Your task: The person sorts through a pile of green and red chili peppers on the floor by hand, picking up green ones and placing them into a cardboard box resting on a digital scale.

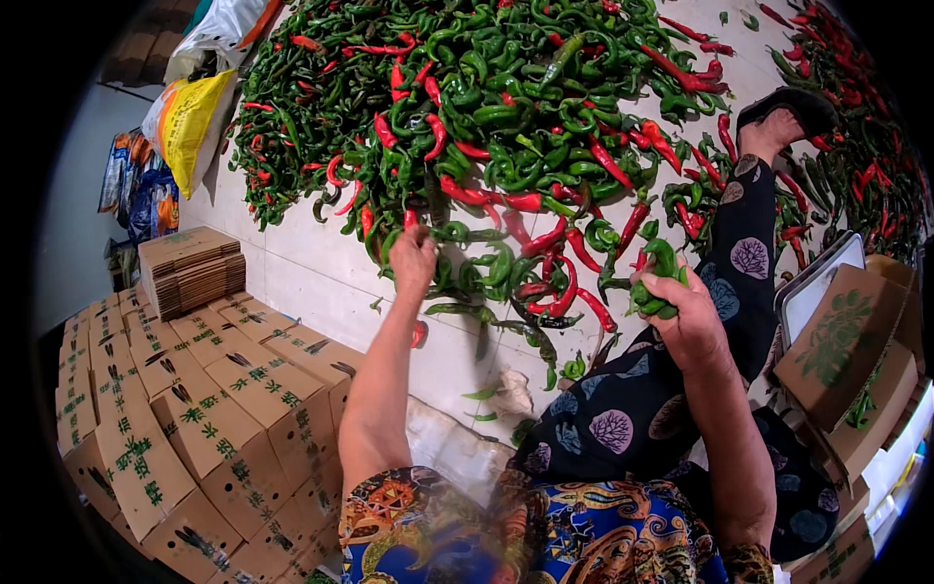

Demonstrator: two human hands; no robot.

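Observation:
A big heap of green chili peppers [506, 117] mixed with red ones [436, 136] spreads over the pale floor ahead of me. At its near left edge is my left hand [413, 261], fingers drawn together among the peppers. A red and a green pepper lie against its fingertips, and what it grips, if anything, is hard to make out. On the right, my right hand [689, 316] is closed around several green peppers [662, 277], held above my patterned trouser leg. Between my hands, loose red and green peppers [559, 297] are scattered on the floor.
Stacked cardboard boxes [229, 409] fill the left, topped by a pile of flattened cardboard [193, 273]. Yellow and white sacks [195, 127] stand behind. An open box [842, 346] is at right, near another pepper heap [861, 117]. My outstretched leg [744, 224] separates the heaps.

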